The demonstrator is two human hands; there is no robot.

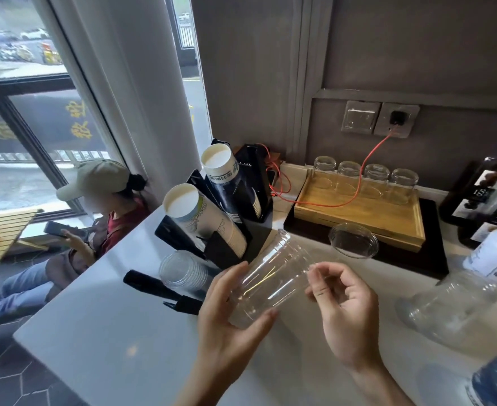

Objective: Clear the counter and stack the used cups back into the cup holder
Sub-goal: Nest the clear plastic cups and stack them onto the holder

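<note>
My left hand (226, 312) grips a clear plastic cup (270, 276) from below, thumb at its base and fingers curled up its side, holding it tilted above the middle of the worktop (101, 347) with its open mouth toward the back. My right hand (347, 312) is just beside the cup's right side, fingers loosely curled and fingertips (314, 271) at the cup wall; I cannot tell whether they touch it.

Toward the back left corner stands the black cup holder (235, 241), its slots angled toward me. Two stacks of paper cups (203, 218) lie slanted in it, white insides showing. A stack of clear plastic cups (183, 269) sits in the holder's nearest slot, close to the cup in my hand. Two black markers (156, 288) lie on the worktop beside my left hand, near the left edge.

Along the back edge a wooden tray (364, 212) rests on a black board, with four upturned glasses (376, 178) in a row and a red cable (370, 159) running across it to a wall socket (398, 120). A clear lid (354, 240) lies at the tray's front edge. At the right edge stand a clear glass jar (446, 306), bottles (496, 250) and a blue patterned cup (496, 376).

Beyond the left edge a person in a cap (95, 180) sits by the window.
</note>
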